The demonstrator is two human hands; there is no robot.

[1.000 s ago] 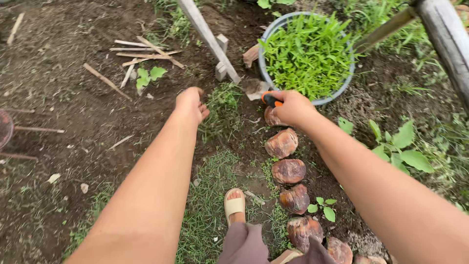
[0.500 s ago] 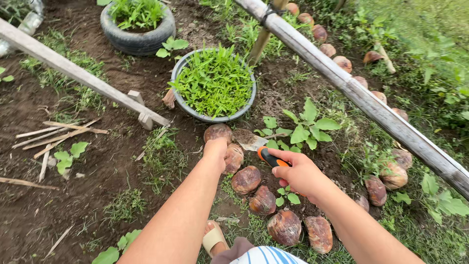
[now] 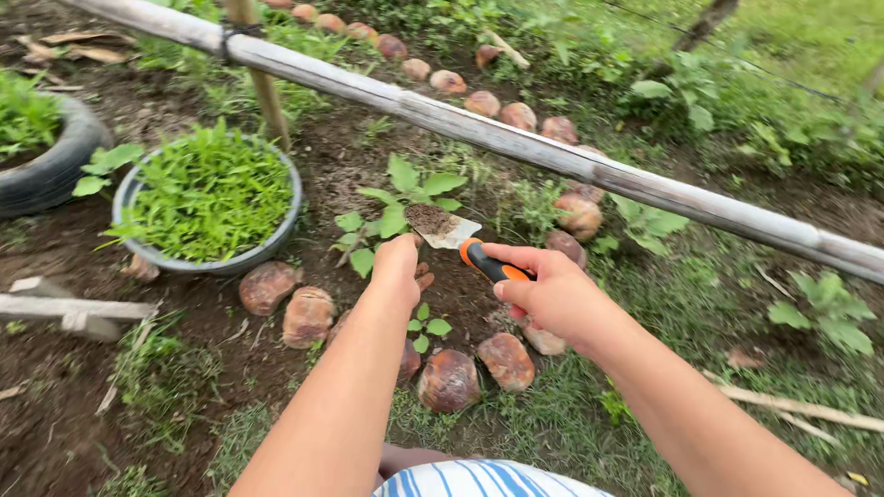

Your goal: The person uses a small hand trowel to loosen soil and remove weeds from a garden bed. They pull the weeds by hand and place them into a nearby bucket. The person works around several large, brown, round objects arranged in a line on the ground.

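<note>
right hand clamped on trowel | orange-black handle, metal blade heaped with soil | left hand fingers curled together, empty, beside leafy plant

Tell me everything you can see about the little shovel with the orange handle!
The little shovel is a small hand trowel with an orange and black handle and a pale metal blade. The right hand grips the handle, so only its front end shows. The blade points up and to the left, held fairly flat, with a heap of dark soil on it. It hovers over the leafy green plant, just beyond the left hand, which is not touching it.
</note>
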